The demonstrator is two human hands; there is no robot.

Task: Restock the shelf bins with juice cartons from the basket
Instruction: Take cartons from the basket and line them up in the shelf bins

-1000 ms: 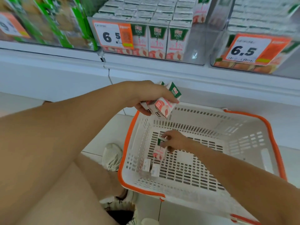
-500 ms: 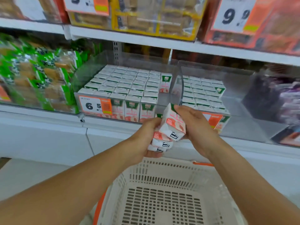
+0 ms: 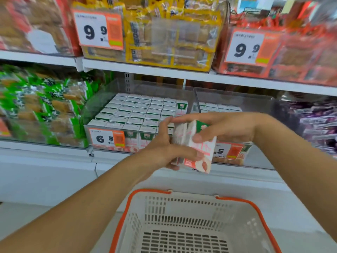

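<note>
We face a shop shelf (image 3: 182, 73) with clear plastic bins. The top tier holds blurred yellow and red snack packs behind orange-and-white price tags (image 3: 98, 30) reading "9.9". Below, the left juice bin (image 3: 138, 114) is packed with upright cartons in tidy rows, its tag (image 3: 106, 138) reading "6.5"; the cartons' green panels show "100%". One gap remains at its right front, likely where our load belongs. The right juice bin (image 3: 229, 106) is partly hidden by our arms; its tag shows only ".5".

At the bottom sits the white basket (image 3: 184, 221) with its orange rim; the part of its floor we can see holds no cartons.

Between basket and shelf, we hold a small bundle of juice cartons (image 3: 194, 145), pink and white, tilted. Our left hand (image 3: 164, 148) curls under and around the bundle to support it. Our right hand (image 3: 224, 128) pinches the outermost carton from above, seemingly to peel it off for placing.
</note>
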